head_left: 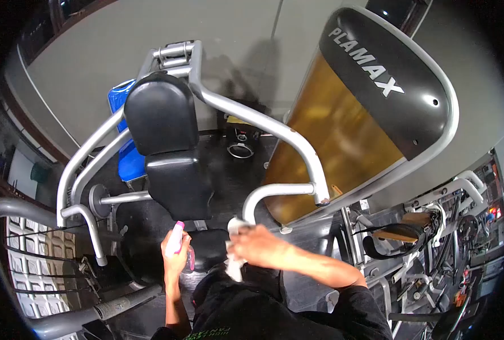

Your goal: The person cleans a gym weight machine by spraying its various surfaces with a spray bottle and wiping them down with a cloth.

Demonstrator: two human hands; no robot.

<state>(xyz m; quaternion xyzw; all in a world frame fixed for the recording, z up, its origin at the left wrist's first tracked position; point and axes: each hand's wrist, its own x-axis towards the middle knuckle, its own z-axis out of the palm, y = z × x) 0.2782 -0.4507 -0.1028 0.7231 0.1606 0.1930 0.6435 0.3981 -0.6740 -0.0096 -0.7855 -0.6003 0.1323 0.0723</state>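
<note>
My left hand (174, 260) is closed around a spray bottle (176, 239) with a white and pink trigger head; part of its clear pinkish body shows beside my fingers. In my right hand (259, 247), slightly blurred, is a white cloth (234, 271). It sits at the lower end of the curved grey handle (253, 207) of a chest press machine, partly wrapped against it; my fingers hide the exact contact. Between my hands lies the black seat (209, 247), with the black back pad (179, 190) and headrest (160, 113) beyond it.
The machine's tall weight housing (342, 136) marked PLAMAX stands at right. A second grey handle (93, 232) hangs at left. Behind the pads is a blue chair (130, 164). A round-fronted speaker (240, 148) is near the wall. More gym equipment (416, 232) fills the right side.
</note>
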